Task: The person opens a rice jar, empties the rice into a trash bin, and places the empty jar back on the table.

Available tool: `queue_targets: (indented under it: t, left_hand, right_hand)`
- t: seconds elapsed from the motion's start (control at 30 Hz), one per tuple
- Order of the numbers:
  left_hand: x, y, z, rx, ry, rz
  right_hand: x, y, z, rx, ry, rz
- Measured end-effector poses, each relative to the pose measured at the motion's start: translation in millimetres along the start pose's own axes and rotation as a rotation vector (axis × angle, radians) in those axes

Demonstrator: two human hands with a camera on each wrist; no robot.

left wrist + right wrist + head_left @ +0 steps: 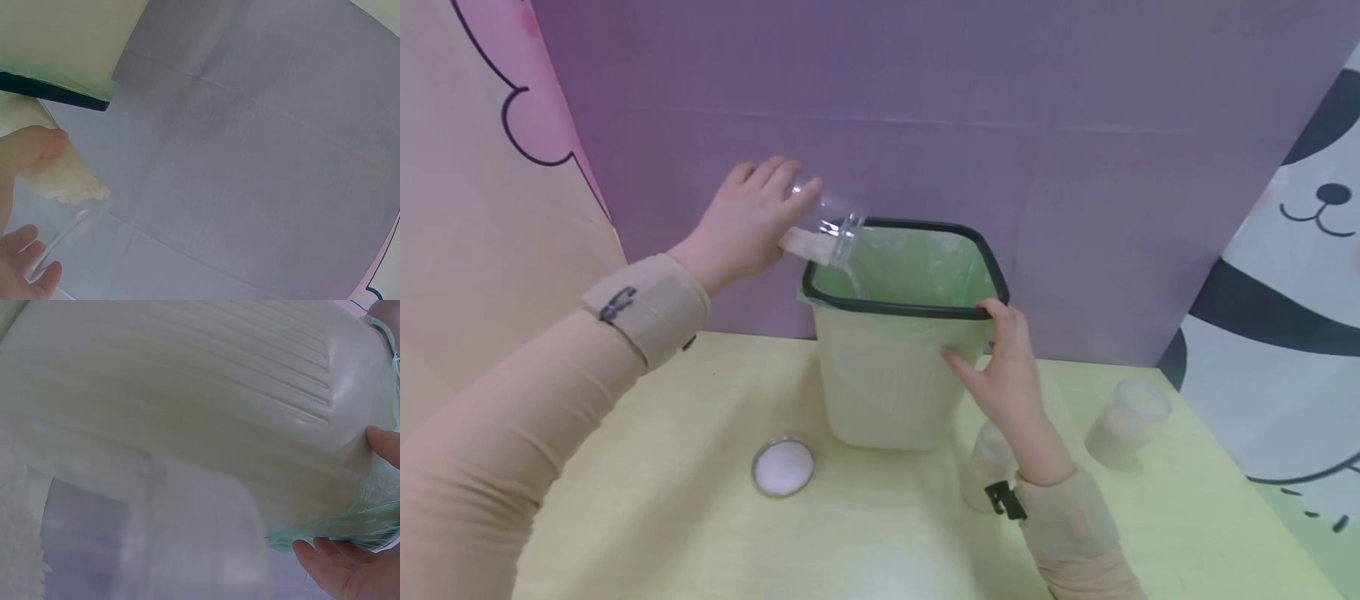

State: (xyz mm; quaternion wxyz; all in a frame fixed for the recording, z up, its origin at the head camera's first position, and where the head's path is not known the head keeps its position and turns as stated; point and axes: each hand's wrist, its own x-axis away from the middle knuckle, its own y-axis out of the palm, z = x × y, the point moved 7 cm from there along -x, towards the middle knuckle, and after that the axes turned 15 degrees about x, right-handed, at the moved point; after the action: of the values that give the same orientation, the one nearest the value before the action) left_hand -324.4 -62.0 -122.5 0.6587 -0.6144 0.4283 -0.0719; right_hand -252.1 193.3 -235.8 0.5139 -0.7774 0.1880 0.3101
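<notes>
My left hand (pixel 752 221) grips a clear plastic jar (pixel 831 212) tipped sideways over the left rim of a pale trash can (pixel 887 375). White grainy stuff (pixel 65 178) lies along the jar's lower side, and a thin stream of it falls from the mouth into the can. A green bag lines the can (pixel 917 258) under a black rim ring (pixel 895 309). At the front right corner my right hand (pixel 1007 367) holds the can, fingers at the rim and thumb against the outer wall.
A round white lid with a silvery edge (pixel 783 467) lies on the pale table (pixel 715 533), left of the can. One clear jar (pixel 985 471) stands partly behind my right wrist. Another jar with whitish contents (pixel 1127 423) stands farther right. A purple panel (pixel 925 108) rises behind.
</notes>
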Motion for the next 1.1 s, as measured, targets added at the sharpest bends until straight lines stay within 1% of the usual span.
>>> queue_targets:
  t: [0.1,0.3,0.47,0.6,0.77,1.0,1.1]
  left_hand:
    - [-0.2,-0.1,0.0,-0.001,0.004,0.007]
    - [0.7,-0.8,3.1,-0.002,0.038,0.045]
    - [2.4,-0.3,3.2,0.009,0.037,0.049]
    - [3.3,0.1,3.0,0.008,0.050,0.071]
    - [4.3,-0.5,4.5,-0.008,0.084,0.112]
    - [6.2,0.8,4.4,-0.026,0.104,0.124]
    - [6.7,0.8,4.0,-0.040,0.115,0.140]
  right_hand:
    - [-0.6,-0.3,-0.1,-0.001,-0.001,-0.001]
    - [-1.2,0.3,0.9,-0.004,0.008,-0.015]
    - [-1.1,0.7,1.6,-0.006,0.010,-0.013]
    - [-1.3,0.8,1.7,-0.002,0.004,-0.006]
    - [-1.4,0.8,1.6,-0.005,0.006,-0.008]
    - [-1.0,2.7,3.4,-0.006,0.021,-0.023]
    - [-0.9,3.4,3.6,-0.009,0.022,-0.020]
